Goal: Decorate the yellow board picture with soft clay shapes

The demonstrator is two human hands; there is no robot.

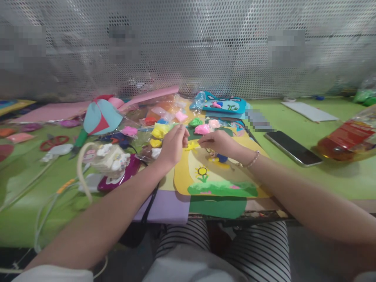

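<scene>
In the head view, a yellow paper sheet [183, 178] lies before me with a cream inner panel. On it are a small sunflower [202, 171], a strip of green clay grass [223, 189] with pink spots, and a small figure in blue, partly under my right hand. My left hand [173, 144] is at the sheet's upper left edge, its fingers curled in. My right hand [219, 143] hovers over the upper part with fingertips pinched. Between them lies a yellow clay shape [191, 146] with ray-like points. Whatever the fingers hold is too small or hidden to make out.
Lumps of coloured clay, like the yellow one [160, 131] and pink one [202, 129], lie behind my hands. To the left are red-handled scissors [54, 143], cables and a purple case [129, 172]. A phone [293, 148] and a bottle [349, 137] are at right.
</scene>
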